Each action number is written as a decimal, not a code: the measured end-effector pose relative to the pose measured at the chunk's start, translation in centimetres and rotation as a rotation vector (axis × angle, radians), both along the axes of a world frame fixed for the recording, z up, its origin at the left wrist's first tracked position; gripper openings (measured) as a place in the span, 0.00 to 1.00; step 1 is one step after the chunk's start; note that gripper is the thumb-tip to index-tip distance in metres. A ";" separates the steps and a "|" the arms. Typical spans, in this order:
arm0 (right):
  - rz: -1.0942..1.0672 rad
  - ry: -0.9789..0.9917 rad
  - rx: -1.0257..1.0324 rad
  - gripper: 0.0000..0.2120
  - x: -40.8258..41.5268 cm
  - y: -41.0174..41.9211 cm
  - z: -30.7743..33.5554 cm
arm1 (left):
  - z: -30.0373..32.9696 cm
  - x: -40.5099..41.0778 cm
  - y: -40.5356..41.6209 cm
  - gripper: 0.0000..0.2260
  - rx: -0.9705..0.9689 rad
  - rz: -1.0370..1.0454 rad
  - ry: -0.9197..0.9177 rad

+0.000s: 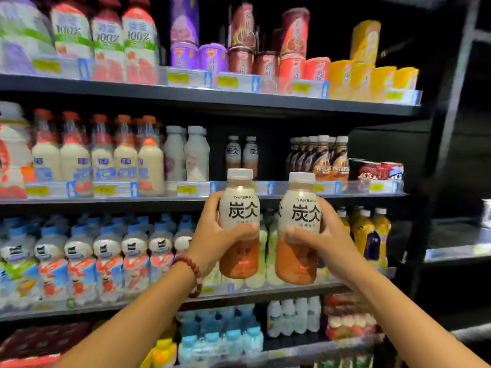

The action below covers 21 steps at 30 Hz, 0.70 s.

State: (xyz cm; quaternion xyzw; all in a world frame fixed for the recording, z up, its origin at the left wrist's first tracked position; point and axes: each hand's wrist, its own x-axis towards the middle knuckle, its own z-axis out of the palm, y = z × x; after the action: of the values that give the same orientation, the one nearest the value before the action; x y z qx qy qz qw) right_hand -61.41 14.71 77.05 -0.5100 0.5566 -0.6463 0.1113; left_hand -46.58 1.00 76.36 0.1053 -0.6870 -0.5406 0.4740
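Bottles stood upright in both hands before the shelves: the left hand [212, 235] gripped the left bottle [239, 221] around its middle, the right hand [322, 236] gripped the right bottle [299, 227] likewise, the two bottles just beside each other, apart.

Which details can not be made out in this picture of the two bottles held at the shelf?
1. Head view: small print on the left bottle and the right bottle, too small, partly under the thumbs.
2. Head view: most fingers of the left hand and the right hand, hidden behind the bottles.
3. Head view: yellow price tags, blurred.
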 end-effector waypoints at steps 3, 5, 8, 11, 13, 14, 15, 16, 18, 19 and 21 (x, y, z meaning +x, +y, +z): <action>0.011 0.021 -0.028 0.33 -2.5 -0.8 1.0 | 1.7 -2.2 -0.6 0.31 -0.071 0.012 -0.029; 0.017 0.046 -0.057 0.30 -3.9 -1.7 1.9 | 2.8 -3.5 -1.5 0.30 -0.112 0.018 -0.029; 0.031 0.093 -0.113 0.28 -5.6 -3.7 3.2 | 4.4 -5.2 -3.2 0.30 -0.160 0.016 0.013; -0.017 0.138 -0.180 0.29 -7.0 -6.1 4.6 | 6.1 -6.2 -5.1 0.31 -0.231 0.035 0.054; -0.039 0.169 -0.220 0.30 -7.5 -7.6 5.5 | 7.3 -6.7 -6.4 0.32 -0.304 0.059 0.074; -0.048 0.182 -0.245 0.30 -7.7 -8.3 6.0 | 7.7 -6.9 -7.2 0.32 -0.335 0.078 0.090; -0.064 0.195 -0.272 0.30 -7.9 -9.1 6.5 | 8.2 -7.1 -7.8 0.32 -0.364 0.097 0.102; -0.078 0.208 -0.301 0.30 -8.1 -9.9 6.9 | 8.6 -7.3 -8.5 0.33 -0.390 0.116 0.114; -0.101 0.243 -0.342 0.32 -8.5 -11.6 7.9 | 9.3 -7.7 -9.7 0.33 -0.429 0.139 0.136; -0.108 0.269 -0.354 0.33 -8.6 -12.3 8.3 | 9.6 -8.0 -10.4 0.32 -0.450 0.149 0.144; -0.119 0.323 -0.379 0.34 -9.0 -13.8 8.8 | 10.0 -8.5 -11.5 0.31 -0.494 0.181 0.147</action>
State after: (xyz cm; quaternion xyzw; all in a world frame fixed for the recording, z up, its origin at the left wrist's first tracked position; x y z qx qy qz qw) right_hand -70.42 0.95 85.85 -0.5847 0.4650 -0.6547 -0.1151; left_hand -55.10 -10.50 86.37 0.0078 -0.7495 -0.3185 0.5803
